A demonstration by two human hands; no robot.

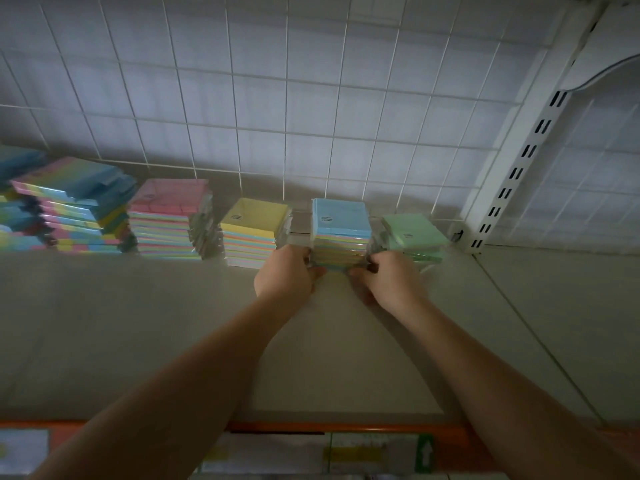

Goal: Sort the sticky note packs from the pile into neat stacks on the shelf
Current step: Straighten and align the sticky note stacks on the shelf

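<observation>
From my remote view, the jumbled pile of pastel sticky note packs point(69, 209) at far left on the grey shelf point(138, 323) remains unsorted. Right of it stand a pink-topped stack point(169, 220) and a yellow-topped stack point(254, 233), both fairly neat. My left hand point(289, 271) and right hand point(388, 280) clasp the blue-topped stack point(341, 230) from both sides, apparently squaring it. A low green-topped stack point(414, 233) ends the row. I judge the sorting well underway, unfinished.
</observation>
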